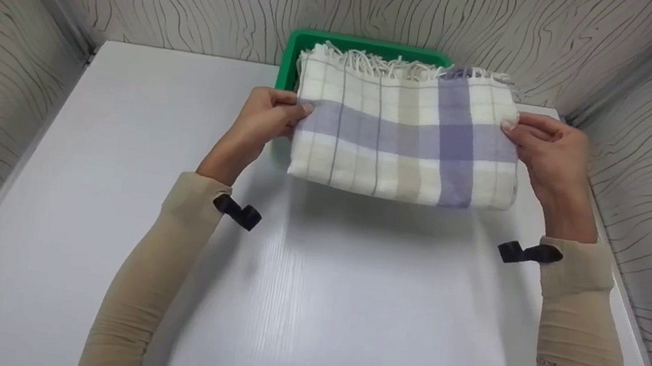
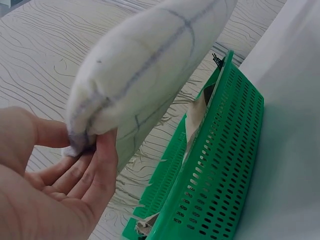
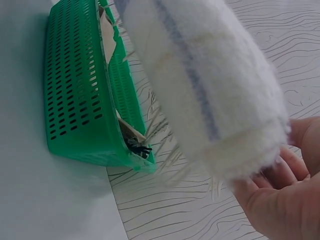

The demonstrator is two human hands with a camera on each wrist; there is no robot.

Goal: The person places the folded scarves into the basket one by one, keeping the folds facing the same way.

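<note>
While the folded plaid blanket [image 1: 406, 134] is already done folding, both hands, left hand [image 1: 263, 118] & right hand [image 1: 553, 156], are pinching its ends w/ a firm grip, holding it above the green basket [image 1: 295, 45], not in yet.

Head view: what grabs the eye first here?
The folded plaid blanket, cream with lavender and beige bands, held in the air at mid-frame: the left hand pinches its left end and the right hand its right end. Right behind and below it, a green slotted basket sits at the far edge of the white table, against the wavy-patterned wall.
</note>
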